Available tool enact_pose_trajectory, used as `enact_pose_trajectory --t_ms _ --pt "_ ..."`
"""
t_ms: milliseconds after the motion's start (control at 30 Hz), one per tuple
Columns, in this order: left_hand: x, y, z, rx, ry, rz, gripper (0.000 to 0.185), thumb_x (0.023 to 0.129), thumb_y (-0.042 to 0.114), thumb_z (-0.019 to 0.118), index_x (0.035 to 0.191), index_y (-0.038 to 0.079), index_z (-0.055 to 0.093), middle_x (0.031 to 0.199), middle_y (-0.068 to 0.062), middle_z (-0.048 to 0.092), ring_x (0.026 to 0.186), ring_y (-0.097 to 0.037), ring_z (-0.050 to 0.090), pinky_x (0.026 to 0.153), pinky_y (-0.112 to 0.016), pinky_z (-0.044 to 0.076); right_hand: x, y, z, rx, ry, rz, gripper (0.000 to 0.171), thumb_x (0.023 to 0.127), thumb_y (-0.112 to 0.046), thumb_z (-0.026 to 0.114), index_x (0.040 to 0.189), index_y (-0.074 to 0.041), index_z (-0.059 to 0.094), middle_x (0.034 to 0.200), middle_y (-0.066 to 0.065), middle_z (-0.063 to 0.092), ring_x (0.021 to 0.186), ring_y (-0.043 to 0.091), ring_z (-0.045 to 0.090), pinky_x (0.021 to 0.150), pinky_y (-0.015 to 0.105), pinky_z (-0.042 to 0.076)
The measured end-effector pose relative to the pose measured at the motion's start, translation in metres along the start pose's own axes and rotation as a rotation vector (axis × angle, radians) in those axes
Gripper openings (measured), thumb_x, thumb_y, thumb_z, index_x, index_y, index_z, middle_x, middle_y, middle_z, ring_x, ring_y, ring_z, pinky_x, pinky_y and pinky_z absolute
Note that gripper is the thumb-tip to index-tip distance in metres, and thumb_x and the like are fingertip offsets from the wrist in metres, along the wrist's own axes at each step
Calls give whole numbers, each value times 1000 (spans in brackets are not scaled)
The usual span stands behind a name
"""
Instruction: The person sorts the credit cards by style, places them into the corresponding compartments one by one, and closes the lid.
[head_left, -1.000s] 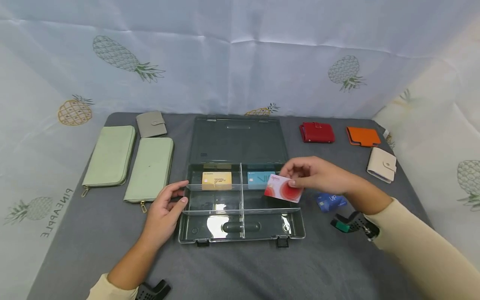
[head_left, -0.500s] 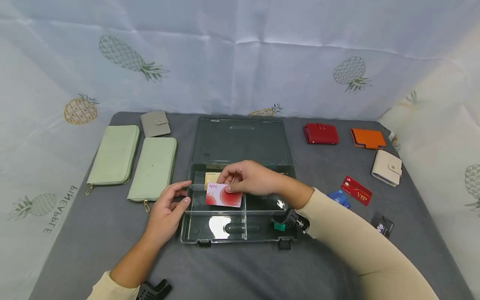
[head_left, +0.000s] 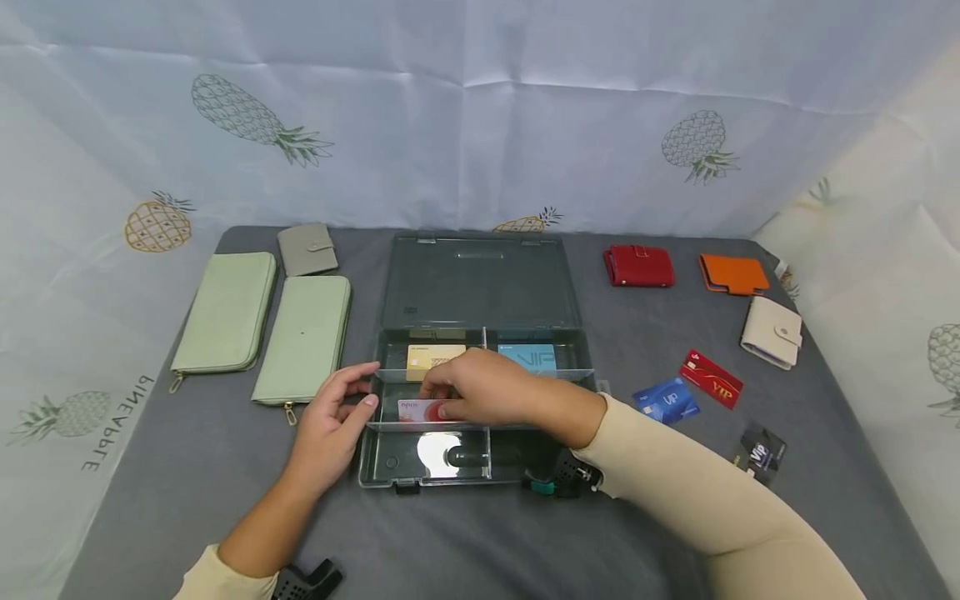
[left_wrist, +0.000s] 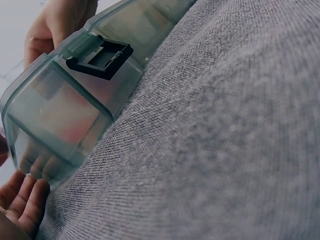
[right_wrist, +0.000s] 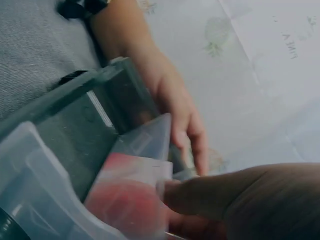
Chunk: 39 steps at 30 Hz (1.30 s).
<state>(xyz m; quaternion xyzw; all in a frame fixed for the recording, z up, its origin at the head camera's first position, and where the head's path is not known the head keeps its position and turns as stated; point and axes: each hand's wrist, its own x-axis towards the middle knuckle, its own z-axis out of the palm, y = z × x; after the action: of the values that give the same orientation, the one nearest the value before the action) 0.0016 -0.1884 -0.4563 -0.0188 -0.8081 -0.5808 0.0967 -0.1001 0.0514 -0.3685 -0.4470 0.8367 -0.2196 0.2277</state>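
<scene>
A dark translucent box (head_left: 422, 480) lies with its lid laid back on the grey cloth, split into several compartments by clear dividers. My right hand (head_left: 480, 385) pinches a red and pink card (head_left: 417, 410) inside the left middle compartment; the card stands tilted there, as the right wrist view shows. My left hand (head_left: 330, 425) rests against the box's left wall, with fingertips (left_wrist: 36, 192) touching it near the bottom. A yellow card (head_left: 423, 360) sits in the back left compartment and a light blue card (head_left: 527, 357) in the back right one.
Right of the box lie a blue card (head_left: 666, 402), a red VIP card (head_left: 711, 379) and black cards (head_left: 762, 452). Red (head_left: 640, 267), orange (head_left: 735, 274) and cream (head_left: 771, 332) wallets stand beyond. Pale green wallets (head_left: 303, 337) and a grey wallet (head_left: 308, 249) lie left.
My right hand has carried the red and pink card from the box's right side to the left, then down into the left middle compartment. My left hand stays at the left wall.
</scene>
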Motion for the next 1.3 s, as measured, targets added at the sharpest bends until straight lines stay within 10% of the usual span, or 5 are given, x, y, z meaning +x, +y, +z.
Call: enact_pose_trajectory --t_ms 333,667,967,1300 --pt "-1 -1 0 19 -6 0 42 102 -5 65 143 7 65 136 -8 62 113 -12 59 82 -14 51 -60 30 -35 315 27 -44 40 97 -11 80 136 -7 71 134 7 72 118 26 72 103 35 55" --pt "-1 0 1 37 -2 -6 42 103 -5 64 143 7 65 136 -7 62 114 -11 58 84 -13 50 -177 112 -29 514 261 208 39 96 -11 82 134 -7 72 123 14 74 106 27 71 87 33 59" --pt "-2 0 1 42 -3 -18 42 104 -3 62 145 7 64 137 -5 61 115 -13 58 85 -13 50 -256 160 -8 340 379 349 46 93 -10 85 137 -12 70 124 7 69 102 16 59 74 26 52" --pt "-2 1 2 51 -5 -29 42 105 -2 63 145 8 64 139 -6 61 116 -12 57 85 -13 49 -268 188 -2 59 360 252 61 82 -8 93 138 -17 69 134 2 65 105 10 57 89 18 49"
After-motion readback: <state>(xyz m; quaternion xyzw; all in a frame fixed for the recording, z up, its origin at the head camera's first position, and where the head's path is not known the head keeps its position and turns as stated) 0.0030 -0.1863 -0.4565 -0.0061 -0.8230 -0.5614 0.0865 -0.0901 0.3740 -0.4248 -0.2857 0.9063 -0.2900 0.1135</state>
